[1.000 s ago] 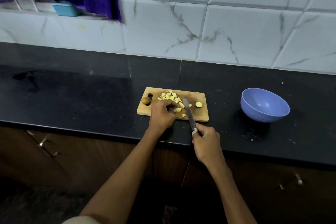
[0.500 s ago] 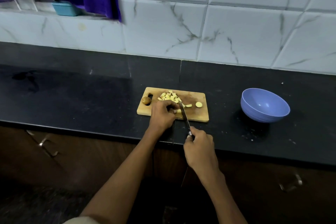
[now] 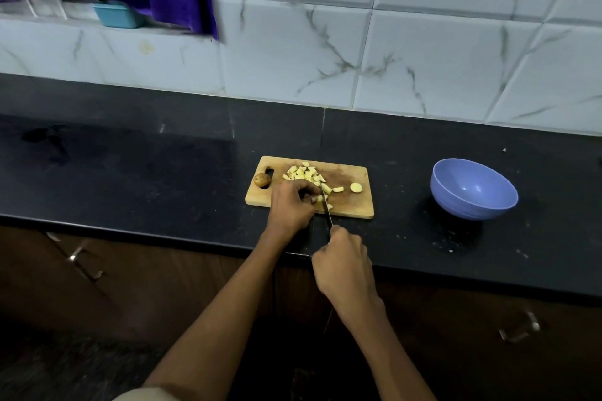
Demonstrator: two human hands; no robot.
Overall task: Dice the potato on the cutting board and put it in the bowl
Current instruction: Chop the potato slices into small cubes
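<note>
I see a dim, cool-toned picture through the head camera. The light seems to come from above and behind the viewpoint: the tiled wall (image 3: pixel 423 58) takes most of it, pale and bluish, while the black surface (image 3: pixel 130 172) swallows it and shows only faint dull sheen. The bowl (image 3: pixel 474 189) carries one small highlight inside and throws a soft shadow toward the near edge. Below the surface edge the cabinet fronts (image 3: pixel 97 286) sink into near darkness with visible noise. The wide lens bends the tile lines and the surface edge toward the corners. The centre is reasonably sharp; the lower left corner is smeared and soft.
</note>
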